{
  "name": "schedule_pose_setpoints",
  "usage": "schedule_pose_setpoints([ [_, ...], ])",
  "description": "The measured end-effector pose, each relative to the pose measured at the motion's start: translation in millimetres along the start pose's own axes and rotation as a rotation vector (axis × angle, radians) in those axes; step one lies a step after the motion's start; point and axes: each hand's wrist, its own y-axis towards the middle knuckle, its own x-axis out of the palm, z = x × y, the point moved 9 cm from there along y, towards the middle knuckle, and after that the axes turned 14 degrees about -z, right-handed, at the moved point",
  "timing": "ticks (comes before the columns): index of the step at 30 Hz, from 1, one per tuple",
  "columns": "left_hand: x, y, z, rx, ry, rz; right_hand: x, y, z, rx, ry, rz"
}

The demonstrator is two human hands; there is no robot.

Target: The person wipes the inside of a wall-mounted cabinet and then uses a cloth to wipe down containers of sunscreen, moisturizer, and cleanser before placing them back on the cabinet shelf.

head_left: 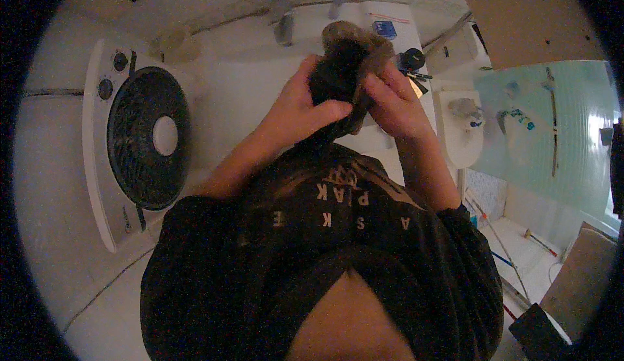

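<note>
A bunched piece of dark cloth [336, 70] with a brownish, fuzzy-looking edge is held up in front of my chest. My left hand [310, 104] grips its left side, with the thumb lying across the front. On the other side, my right hand [394, 104] pinches the brownish part with bent fingers. A dark length of the cloth hangs down towards my black shirt [325, 257]. The picture is dim and grainy, so what kind of cloth it is cannot be made out.
To the left stands a white fan [164, 135] with a black round grille. Beyond my hands, a white surface bears a small blue box [384, 29] and a round black container [412, 59]. At right are a white rounded lid [461, 150] and a pale green translucent panel [539, 127].
</note>
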Motion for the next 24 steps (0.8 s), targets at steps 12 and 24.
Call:
schedule_pose_setpoints([
  [12, 26.1, 15.2, 16.4, 0.017, 0.051, -0.473, 18.3, 32.9, -19.8, -0.033, -0.254, -0.201],
  [24, 6.3, 16.5, 28.1, -0.012, 0.866, 0.102, -13.5, 17.0, -16.9, -0.129, -0.260, 0.288],
])
